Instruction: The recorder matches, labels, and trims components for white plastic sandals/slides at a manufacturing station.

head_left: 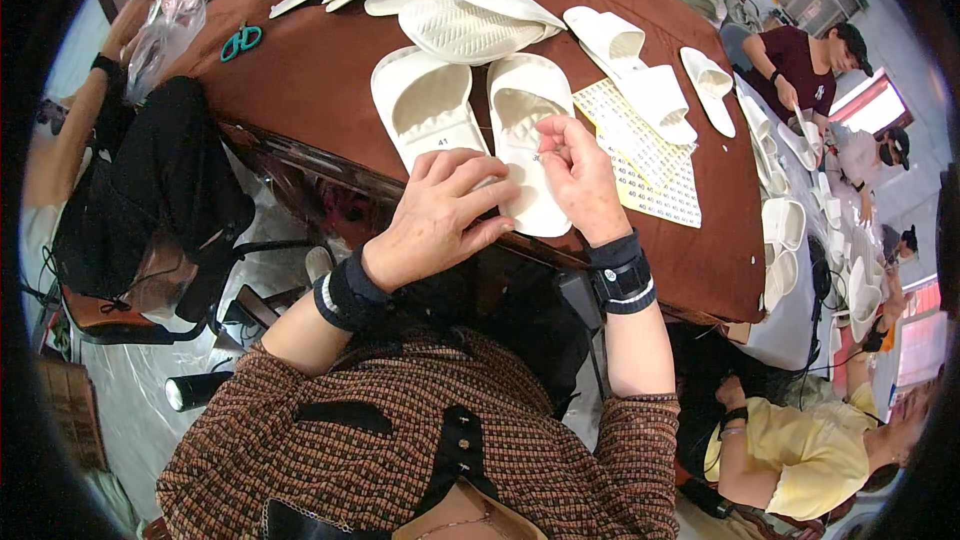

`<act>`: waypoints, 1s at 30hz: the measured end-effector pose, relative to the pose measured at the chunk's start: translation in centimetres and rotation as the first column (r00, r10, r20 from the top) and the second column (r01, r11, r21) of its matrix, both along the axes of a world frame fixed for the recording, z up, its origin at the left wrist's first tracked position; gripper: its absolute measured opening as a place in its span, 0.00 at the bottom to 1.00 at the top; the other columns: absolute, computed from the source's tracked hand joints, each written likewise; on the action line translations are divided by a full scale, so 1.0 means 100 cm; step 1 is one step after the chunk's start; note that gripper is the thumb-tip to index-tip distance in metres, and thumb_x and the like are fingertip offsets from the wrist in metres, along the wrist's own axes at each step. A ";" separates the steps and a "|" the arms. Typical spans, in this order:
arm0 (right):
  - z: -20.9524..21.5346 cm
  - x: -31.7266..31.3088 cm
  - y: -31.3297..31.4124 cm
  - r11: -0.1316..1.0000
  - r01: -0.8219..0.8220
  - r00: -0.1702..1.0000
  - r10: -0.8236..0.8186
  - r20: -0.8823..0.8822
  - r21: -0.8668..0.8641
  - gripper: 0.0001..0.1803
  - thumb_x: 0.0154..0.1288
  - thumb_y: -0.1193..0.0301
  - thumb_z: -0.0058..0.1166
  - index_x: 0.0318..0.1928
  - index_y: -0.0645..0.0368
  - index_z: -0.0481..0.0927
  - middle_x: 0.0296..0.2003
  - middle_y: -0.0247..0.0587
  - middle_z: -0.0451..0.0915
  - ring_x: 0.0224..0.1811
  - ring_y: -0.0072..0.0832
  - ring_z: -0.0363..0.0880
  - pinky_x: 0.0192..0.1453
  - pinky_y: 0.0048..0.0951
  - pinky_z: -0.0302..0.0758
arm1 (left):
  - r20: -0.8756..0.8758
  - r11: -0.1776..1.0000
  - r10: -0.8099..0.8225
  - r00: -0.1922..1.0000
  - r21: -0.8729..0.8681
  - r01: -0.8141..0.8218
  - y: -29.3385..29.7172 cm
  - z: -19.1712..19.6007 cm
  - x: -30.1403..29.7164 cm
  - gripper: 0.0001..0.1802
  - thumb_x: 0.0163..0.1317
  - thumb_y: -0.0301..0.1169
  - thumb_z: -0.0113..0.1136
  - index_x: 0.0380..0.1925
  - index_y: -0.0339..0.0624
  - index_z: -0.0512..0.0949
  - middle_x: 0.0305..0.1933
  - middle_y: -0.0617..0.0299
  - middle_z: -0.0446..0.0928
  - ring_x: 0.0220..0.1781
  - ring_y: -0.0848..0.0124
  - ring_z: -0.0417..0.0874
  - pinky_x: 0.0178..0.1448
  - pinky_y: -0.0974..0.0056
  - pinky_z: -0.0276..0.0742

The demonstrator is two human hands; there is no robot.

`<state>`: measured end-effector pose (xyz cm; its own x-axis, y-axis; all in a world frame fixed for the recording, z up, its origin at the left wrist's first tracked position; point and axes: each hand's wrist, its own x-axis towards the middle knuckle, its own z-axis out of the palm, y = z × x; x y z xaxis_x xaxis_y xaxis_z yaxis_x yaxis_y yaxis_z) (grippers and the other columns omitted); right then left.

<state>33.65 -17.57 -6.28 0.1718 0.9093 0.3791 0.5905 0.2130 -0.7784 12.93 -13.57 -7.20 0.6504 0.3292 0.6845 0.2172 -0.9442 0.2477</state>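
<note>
Two white slippers lie side by side at the table's near edge, toes pointing away from me. On the insole of the left slipper (422, 105) is a small printed size mark. My left hand (445, 202) lies over its heel end, fingers bent but apart, reaching toward the other slipper. Above the right slipper (525, 95) my right hand (580, 178) is curled, thumb and fingertips drawn together at the insole. A small dark mark shows beside that thumb; whether the fingers pinch a sticker is hidden. To the right lies a yellow-and-white sticker sheet (655, 195).
More white slippers (480, 25) are piled beyond the pair, and two (655, 100) overlap the sticker sheet. Teal-handled scissors (241, 43) lie at the left on the brown-covered table (310, 90). A seated person (150, 190) is at left; several others work at right.
</note>
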 end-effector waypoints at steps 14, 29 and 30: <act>-0.003 -0.001 0.001 0.992 -0.023 1.000 0.022 0.014 0.124 0.14 0.63 0.81 0.47 0.49 0.62 0.75 0.36 0.49 0.79 0.40 0.41 0.79 0.46 0.36 0.76 | -0.006 1.000 0.005 1.000 0.021 -0.005 0.000 -0.001 0.001 0.18 0.53 0.38 0.69 0.45 0.51 0.79 0.51 0.64 0.75 0.55 0.62 0.74 0.58 0.57 0.64; 0.001 -0.004 -0.004 0.989 0.011 0.994 0.006 -0.110 0.149 0.14 0.65 0.81 0.46 0.51 0.63 0.74 0.32 0.36 0.76 0.33 0.23 0.74 0.40 0.24 0.73 | -0.041 1.000 0.000 0.999 -0.012 -0.001 0.002 -0.003 -0.002 0.20 0.52 0.38 0.68 0.46 0.51 0.79 0.55 0.65 0.75 0.58 0.60 0.72 0.59 0.55 0.65; 0.003 -0.005 -0.006 0.992 0.011 0.990 0.006 -0.139 0.123 0.15 0.64 0.82 0.47 0.51 0.63 0.74 0.31 0.33 0.75 0.32 0.19 0.71 0.39 0.22 0.72 | -0.036 1.000 -0.002 0.999 -0.012 0.002 0.002 -0.003 -0.002 0.20 0.52 0.38 0.68 0.47 0.51 0.79 0.55 0.64 0.75 0.58 0.60 0.72 0.59 0.55 0.65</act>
<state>33.14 -18.14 -6.00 0.2327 0.8564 0.4608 0.4796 0.3112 -0.8205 12.71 -13.39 -7.54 0.6755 0.3354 0.6567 0.2241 -0.9418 0.2505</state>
